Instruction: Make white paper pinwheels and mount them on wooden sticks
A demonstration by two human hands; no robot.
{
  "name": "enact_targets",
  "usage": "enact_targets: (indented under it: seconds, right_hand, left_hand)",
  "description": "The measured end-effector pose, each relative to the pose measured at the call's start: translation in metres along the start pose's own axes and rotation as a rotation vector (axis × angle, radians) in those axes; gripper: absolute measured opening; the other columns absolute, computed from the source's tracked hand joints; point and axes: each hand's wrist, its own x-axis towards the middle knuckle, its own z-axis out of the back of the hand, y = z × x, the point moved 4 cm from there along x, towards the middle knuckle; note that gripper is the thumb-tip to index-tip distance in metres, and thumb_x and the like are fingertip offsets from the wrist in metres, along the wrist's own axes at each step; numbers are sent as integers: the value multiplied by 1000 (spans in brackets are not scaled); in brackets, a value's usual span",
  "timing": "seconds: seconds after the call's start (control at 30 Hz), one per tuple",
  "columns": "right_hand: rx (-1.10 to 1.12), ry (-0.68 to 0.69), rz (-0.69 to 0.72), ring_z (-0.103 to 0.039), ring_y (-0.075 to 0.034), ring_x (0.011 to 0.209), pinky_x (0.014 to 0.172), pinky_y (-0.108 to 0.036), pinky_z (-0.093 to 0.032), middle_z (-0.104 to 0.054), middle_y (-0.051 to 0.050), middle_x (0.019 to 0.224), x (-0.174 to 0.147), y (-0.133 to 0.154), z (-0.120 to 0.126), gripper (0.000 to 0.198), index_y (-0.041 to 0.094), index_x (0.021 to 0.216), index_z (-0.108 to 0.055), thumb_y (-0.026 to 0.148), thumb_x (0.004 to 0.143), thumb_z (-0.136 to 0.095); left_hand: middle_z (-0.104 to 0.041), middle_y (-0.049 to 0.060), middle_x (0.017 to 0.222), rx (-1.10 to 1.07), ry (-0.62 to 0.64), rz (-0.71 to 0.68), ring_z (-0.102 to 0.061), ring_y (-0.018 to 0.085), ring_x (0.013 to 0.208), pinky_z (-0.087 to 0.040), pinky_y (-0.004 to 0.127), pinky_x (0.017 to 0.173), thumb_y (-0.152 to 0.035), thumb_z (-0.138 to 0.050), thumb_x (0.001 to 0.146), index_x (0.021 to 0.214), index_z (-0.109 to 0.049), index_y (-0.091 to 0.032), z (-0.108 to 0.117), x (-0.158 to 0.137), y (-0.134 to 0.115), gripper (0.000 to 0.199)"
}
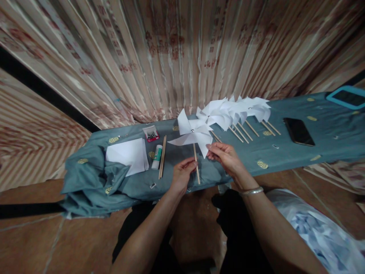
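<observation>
A white paper pinwheel (191,131) on a thin wooden stick is held up over the cloth-covered bench. My left hand (184,172) pinches the stick below the blades. With thumb and fingers, my right hand (223,154) grips the tip of the lower right blade. A small metal pin shows at the pinwheel's centre. Behind it and to the right lie several finished-looking white pinwheels (218,112), overlapping, their sticks pointing toward me.
Left of my hands lie loose wooden sticks (162,156), a glue stick (156,156), a small box of metal pins (151,134) and stacked white paper (128,154). A phone (299,131) and a blue-framed device (348,97) lie right. A plastic bag (316,232) stands below.
</observation>
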Motion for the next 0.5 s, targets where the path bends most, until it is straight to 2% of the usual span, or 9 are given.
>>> enact_targets:
  seconds: [0.5]
  right_hand:
    - [-14,89,-68,-50,-7,49,51,-22,-39,-66,1,55,-5,-6,-16,38,18,56,-66,50,51,-85]
  left_hand:
    - [-72,2,70,6,26,-20,-56,9,63,-43,23,66,-30,-88,47,75,-77,-17,-1,-1,1,33]
